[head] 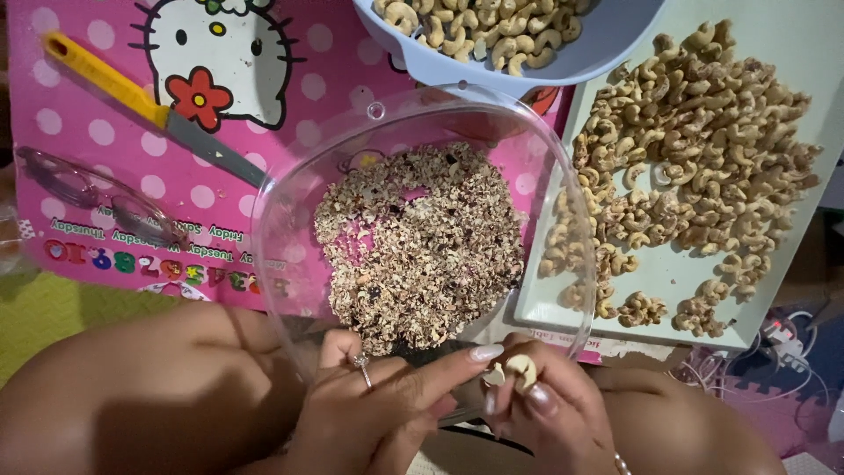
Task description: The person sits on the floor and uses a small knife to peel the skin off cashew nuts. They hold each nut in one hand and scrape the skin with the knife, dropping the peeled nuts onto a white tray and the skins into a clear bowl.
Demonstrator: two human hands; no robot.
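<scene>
cashew (522, 369) | light, brittle; hold by its sides | right hand (549, 409) fingertips pinch it | left hand (387, 405) fingers brace it, near clear bowl (290, 220)

I see clear glossy plastic bowl (281, 220) just above my fingers; dry flaky skins (422, 246) inside; knife (132, 101) far upper left, matt yellow plastic handle, dull metal blade; tray (791, 53) smooth, pale.

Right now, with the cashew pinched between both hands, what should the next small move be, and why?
Probably rub the last skin off the cashew, letting it fall into the clear bowl. Both the left hand and right hand pinch it at that bowl's rim, above the skin scraps.
</scene>
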